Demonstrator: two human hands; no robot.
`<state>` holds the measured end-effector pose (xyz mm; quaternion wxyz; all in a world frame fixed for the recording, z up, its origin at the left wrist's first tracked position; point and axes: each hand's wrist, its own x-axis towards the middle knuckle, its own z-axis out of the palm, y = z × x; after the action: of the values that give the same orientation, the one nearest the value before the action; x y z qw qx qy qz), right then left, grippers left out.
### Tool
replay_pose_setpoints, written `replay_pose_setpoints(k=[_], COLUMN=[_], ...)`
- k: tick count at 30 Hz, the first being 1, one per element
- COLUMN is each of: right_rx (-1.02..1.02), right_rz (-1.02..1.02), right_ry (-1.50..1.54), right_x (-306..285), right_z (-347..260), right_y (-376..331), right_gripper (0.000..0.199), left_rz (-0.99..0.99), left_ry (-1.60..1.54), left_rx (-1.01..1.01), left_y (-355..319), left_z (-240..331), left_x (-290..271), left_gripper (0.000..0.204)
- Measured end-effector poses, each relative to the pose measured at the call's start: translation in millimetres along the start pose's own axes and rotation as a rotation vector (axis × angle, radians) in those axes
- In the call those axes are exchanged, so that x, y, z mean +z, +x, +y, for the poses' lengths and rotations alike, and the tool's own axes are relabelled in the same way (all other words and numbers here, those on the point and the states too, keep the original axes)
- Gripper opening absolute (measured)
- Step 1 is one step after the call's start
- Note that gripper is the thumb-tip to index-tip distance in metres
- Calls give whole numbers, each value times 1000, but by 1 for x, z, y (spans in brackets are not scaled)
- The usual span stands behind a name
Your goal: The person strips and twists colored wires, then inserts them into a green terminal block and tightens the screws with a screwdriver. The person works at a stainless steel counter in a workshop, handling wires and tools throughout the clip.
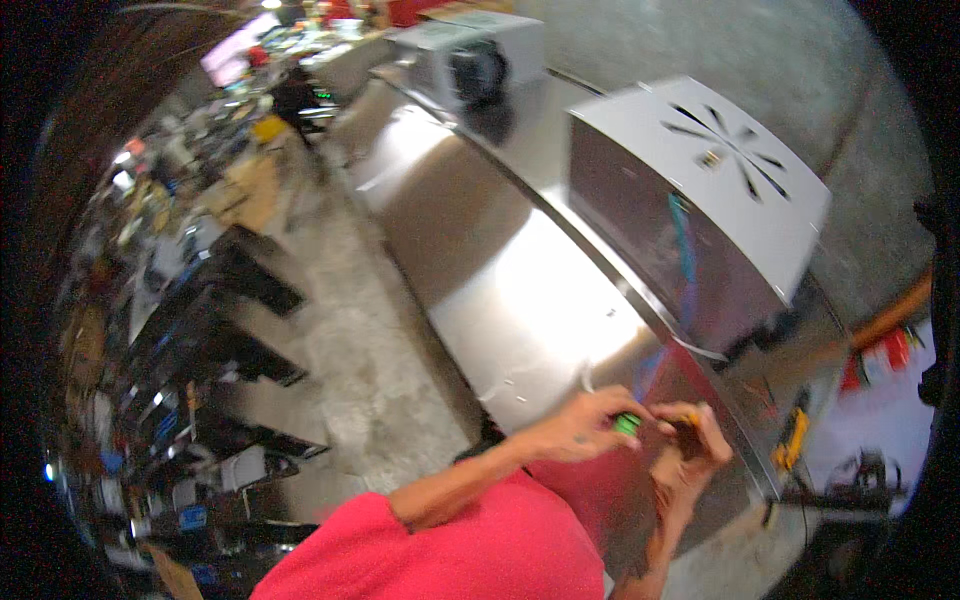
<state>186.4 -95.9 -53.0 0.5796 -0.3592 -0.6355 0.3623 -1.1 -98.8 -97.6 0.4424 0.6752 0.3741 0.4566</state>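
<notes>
Far to the left stands a cluttered rack (150, 330) of dark shelves crowded with small parts too blurred to tell apart, and beside it a strip of pale concrete floor (350, 340) runs up toward the top of the view. Next comes the long stainless-steel bench (480, 260), its shiny top curving from the upper middle down toward the lower right. The person's red sleeve (480, 550) fills the lower middle, with the forearm rising from it toward the bench. The left hand (583, 422) is curled, fingers drawn together and pinching a small bright green object (627, 423) at its tips — what kind of object it is cannot be told from here. Just beside it, the right hand (690, 445) is also closed, fingers bent inward around something small and dark with an orange touch; the blur hides what exactly it grips. The two hands meet at the near edge of the bench, almost touching, with the green object between them. Above them on the bench sits a grey metal box (700, 200) with slotted fan-shaped vents in its top face. Further right, a yellow tool (792, 440) lies low near the bench edge — beyond it, red and white items, unclear.
</notes>
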Motion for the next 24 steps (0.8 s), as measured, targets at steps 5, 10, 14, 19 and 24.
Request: replay_pose_setpoints(k=[5,10,14,19,24], right_rx=[-119,-154,-130,-109,-236], right_rz=[-88,-129,-106,-121,-112], right_ry=[13,28,-52,-19,-17], right_x=[-1,-4,-3,-5,-12], right_z=[12,14,18,14,15], right_y=[3,4,0,-1,0], right_gripper=[51,55,58,56,56], left_rz=[-20,-27,4,-4,-23], left_ry=[-32,-72,-63,-40,-25], left_rx=[-64,-39,-31,-30,19], left_y=[-6,-5,-6,-7,-3], left_z=[-6,-3,-8,-10,-4], left_x=[-9,-4,-1,-1,2], left_gripper=[43,44,44,42,43])
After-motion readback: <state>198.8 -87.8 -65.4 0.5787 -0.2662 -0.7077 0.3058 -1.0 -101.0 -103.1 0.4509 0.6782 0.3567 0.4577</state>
